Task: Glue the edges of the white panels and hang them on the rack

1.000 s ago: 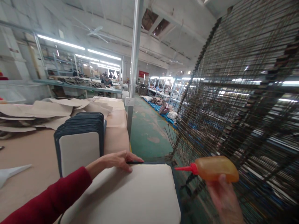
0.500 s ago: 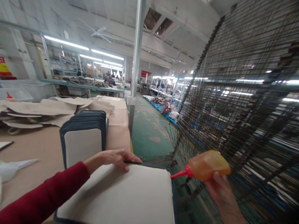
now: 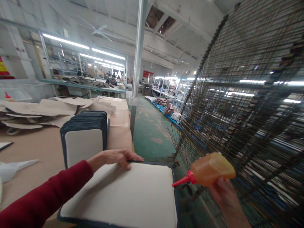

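Note:
A large white padded panel [image 3: 133, 196] with a dark blue edge lies in front of me on the brown table [image 3: 35, 148]. My left hand [image 3: 118, 157], in a red sleeve, grips the panel's far edge with fingers curled over it. My right hand [image 3: 225, 196] holds an amber glue bottle [image 3: 211, 172] with a red nozzle; the nozzle tip touches or nearly touches the panel's right edge.
A stack of similar blue-edged panels [image 3: 84, 137] stands behind the left hand. Brown cardboard sheets [image 3: 47, 109] lie at the back left. A tall wire rack [image 3: 249, 110] fills the right side. A steel post [image 3: 137, 63] and a green floor aisle [image 3: 152, 133] lie ahead. People sit at far benches.
The glue bottle has swung down and left, bringing its nozzle to the panel's right edge. The left hand stays on the far edge.

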A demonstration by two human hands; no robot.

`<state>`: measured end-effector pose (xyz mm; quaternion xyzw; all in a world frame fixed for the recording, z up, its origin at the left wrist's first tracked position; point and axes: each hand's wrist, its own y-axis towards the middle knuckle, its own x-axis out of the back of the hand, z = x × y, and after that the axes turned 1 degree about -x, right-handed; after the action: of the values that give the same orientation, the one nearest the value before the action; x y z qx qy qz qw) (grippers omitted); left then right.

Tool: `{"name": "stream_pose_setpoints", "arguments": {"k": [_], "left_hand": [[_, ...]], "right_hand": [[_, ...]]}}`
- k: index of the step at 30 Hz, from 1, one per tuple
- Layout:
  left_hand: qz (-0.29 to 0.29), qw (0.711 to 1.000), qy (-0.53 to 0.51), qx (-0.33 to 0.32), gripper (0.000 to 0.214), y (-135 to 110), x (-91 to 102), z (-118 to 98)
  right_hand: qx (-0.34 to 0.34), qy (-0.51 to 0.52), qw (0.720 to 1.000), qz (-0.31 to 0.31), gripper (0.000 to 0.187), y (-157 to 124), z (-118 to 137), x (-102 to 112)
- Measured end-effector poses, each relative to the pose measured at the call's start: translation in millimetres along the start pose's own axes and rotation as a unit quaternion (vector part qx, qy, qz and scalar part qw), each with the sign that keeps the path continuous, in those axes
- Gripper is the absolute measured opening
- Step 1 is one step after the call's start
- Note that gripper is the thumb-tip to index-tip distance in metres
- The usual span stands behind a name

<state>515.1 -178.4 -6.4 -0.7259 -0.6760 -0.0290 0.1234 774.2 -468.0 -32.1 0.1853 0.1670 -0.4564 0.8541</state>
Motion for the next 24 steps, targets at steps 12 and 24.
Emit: {"name": "stream_pose_setpoints", "arguments": {"k": [12, 24], "left_hand": [[-0.038, 0.997, -0.064, 0.033, 0.053, -3, 5.5, 16], [-0.035, 0.994, -0.105, 0.02, 0.054, -7, 10.4, 30]], "right_hand": [[-0.017, -0.015, 1.0, 0.015, 0.082, -12, 3, -8], [0.002, -0.023, 0.999, 0.031, 0.08, -15, -4, 2]]}}
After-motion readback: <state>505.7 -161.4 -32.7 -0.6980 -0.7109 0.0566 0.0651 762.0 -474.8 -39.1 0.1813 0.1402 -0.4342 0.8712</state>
